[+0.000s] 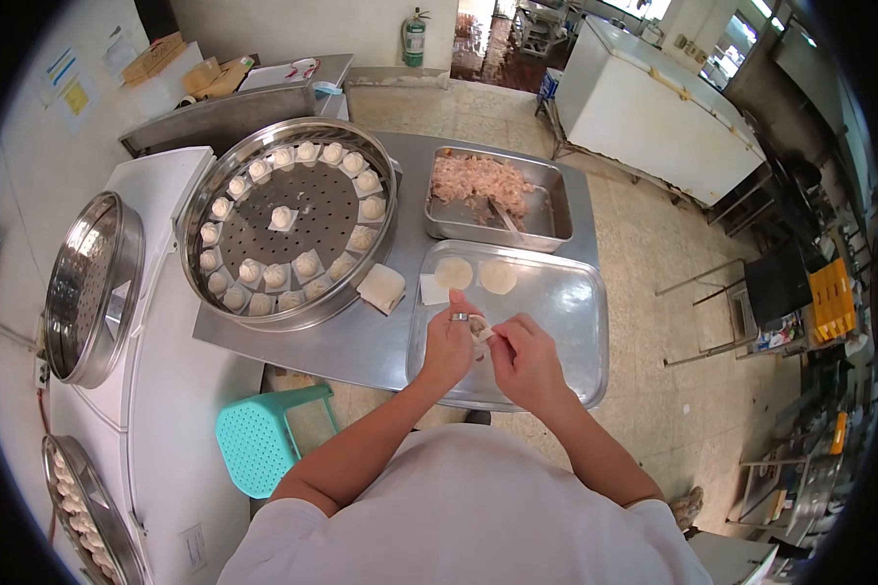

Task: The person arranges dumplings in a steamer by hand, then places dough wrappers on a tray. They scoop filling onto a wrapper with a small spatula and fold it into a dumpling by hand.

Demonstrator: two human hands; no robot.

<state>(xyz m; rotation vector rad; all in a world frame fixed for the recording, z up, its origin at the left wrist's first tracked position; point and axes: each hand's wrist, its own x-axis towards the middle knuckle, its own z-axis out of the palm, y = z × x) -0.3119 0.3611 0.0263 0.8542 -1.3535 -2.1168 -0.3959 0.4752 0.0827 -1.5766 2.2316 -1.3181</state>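
Over the shallow metal tray [571, 331], my left hand [447, 341] cups a filled dumpling [481, 333]. The fingers of my right hand [523, 356] pinch the edge of its dough. Part of the dumpling is hidden by my fingers. Two round dough wrappers, one on the left [454, 273] and one on the right [498, 277], lie flat on the tray just beyond my hands. A white paper square [431, 290] lies beside the left wrapper. Farther back, a deep metal pan [548, 232] holds pinkish ground filling [480, 183] with a metal utensil [504, 215] stuck in it.
A large round perforated steamer [302, 249] on the left carries several shaped buns on paper squares, mostly around its rim. A stack of paper squares [381, 286] sits between steamer and tray. A turquoise stool [257, 444] stands at the lower left; more steamers [96, 288] are beyond it.
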